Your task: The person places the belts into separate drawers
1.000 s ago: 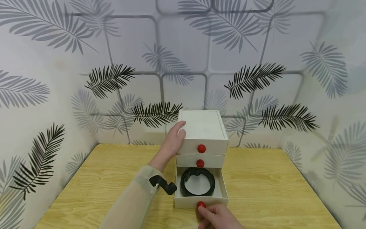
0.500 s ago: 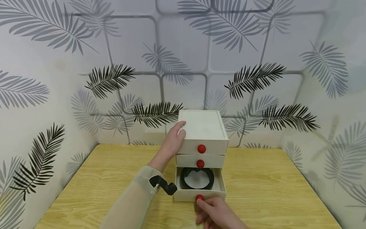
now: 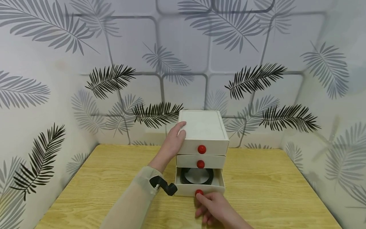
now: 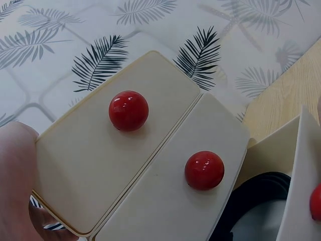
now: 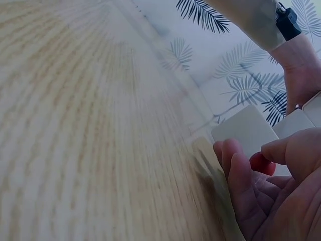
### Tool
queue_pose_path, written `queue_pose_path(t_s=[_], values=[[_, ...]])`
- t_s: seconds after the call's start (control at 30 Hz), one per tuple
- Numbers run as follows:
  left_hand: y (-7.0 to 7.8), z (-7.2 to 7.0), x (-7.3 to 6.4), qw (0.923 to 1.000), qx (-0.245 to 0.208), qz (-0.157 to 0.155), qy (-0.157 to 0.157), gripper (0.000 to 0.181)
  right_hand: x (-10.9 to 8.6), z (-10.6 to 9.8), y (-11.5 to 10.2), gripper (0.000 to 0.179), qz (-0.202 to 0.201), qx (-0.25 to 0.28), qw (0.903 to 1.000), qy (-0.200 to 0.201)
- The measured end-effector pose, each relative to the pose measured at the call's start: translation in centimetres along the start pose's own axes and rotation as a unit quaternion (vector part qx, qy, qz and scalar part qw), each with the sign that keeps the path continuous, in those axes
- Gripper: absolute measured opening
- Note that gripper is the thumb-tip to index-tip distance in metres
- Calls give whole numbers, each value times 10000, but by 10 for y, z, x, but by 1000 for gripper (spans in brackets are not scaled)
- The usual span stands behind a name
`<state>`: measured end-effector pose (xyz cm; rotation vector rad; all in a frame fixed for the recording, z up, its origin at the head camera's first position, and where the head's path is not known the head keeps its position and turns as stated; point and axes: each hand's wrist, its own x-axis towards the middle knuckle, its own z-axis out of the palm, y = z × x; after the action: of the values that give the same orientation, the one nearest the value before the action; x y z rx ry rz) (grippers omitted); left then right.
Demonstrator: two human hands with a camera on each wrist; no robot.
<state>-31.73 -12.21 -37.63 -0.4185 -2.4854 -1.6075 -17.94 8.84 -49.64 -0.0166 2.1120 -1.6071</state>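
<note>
A small white drawer unit (image 3: 203, 125) with red ball knobs stands on the table. My left hand (image 3: 173, 141) holds its upper left edge, with the thumb and one fingertip on top and other fingers along the side. The bottom drawer (image 3: 186, 190) is partly pulled out. Inside lies a black coil (image 3: 211, 178), looped like a belt or cable; its back part is hidden under the drawer above. My right hand (image 3: 215, 206) pinches the bottom drawer's red knob (image 5: 262, 163), the thumb against it in the right wrist view. The top knob (image 4: 129, 111) and middle knob (image 4: 204, 170) are untouched.
The wooden table (image 3: 271, 184) extends on both sides of the unit. A wall with leaf patterns (image 3: 186, 47) rises close behind. A black wrist mount (image 3: 163, 185) sits on the left forearm, near the unit's front left side.
The bottom drawer has slid inward, away from me, with my right hand moving along on its knob. Less of the black coil shows. My left hand has stayed in place.
</note>
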Motion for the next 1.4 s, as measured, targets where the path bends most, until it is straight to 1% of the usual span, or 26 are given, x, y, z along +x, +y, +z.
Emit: queue_pose_path(t_s=[0.2,0.43,0.77,1.07,1.4], values=[[1,0,-1,10000,0,-22,-1,60,6,0,-1,45,-175,27,9998,114],[1,1,-1,10000,90,-5,9,61,14,-2,-3,45,-204,50,9996,199],[1,1,-3,10000,91,-13,-7,60,26,-4,-6,46,-409,70,9986,322],[2,0,-2,10000,84,-28,-12,60,35,-6,-8,48,-451,125,9981,407],[3,-1,-2,10000,59,6,-9,60,46,-7,-12,48,-509,181,9965,640]])
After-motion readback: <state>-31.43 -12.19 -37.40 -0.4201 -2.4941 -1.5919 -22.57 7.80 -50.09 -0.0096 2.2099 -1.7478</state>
